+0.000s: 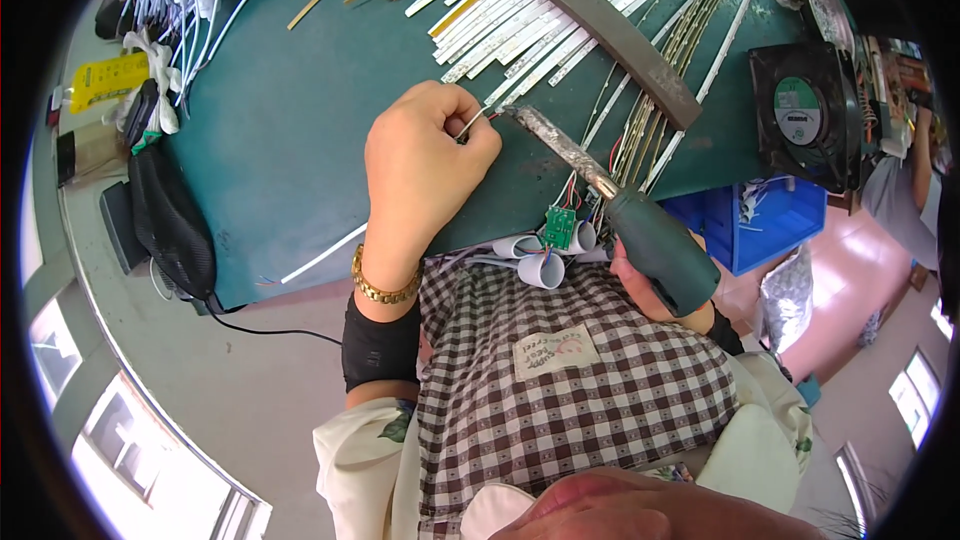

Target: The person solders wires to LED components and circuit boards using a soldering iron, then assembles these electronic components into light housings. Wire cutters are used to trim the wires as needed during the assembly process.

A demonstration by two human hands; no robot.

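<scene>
My left hand (425,160) is closed in a pinch on a thin pale wire (472,124), close to the near ends of the white LED strips (535,35). My right hand (640,285), partly hidden, grips the dark handle of a soldering iron (570,152). The iron's tip lies at a strip end, right beside the wire; whether they touch I cannot tell. Between the hands, at the table's near edge, a small green circuit board (560,227) with thin wires lies among white cylindrical housings (541,270).
A dark bar (600,35) lies across the strips. At the right stand a black fan (795,110) and a blue bin (750,225). White cables (205,10) pile up at far left, near a yellow package (108,82) and a black mesh-like object (175,215). Another person (905,185) is at far right.
</scene>
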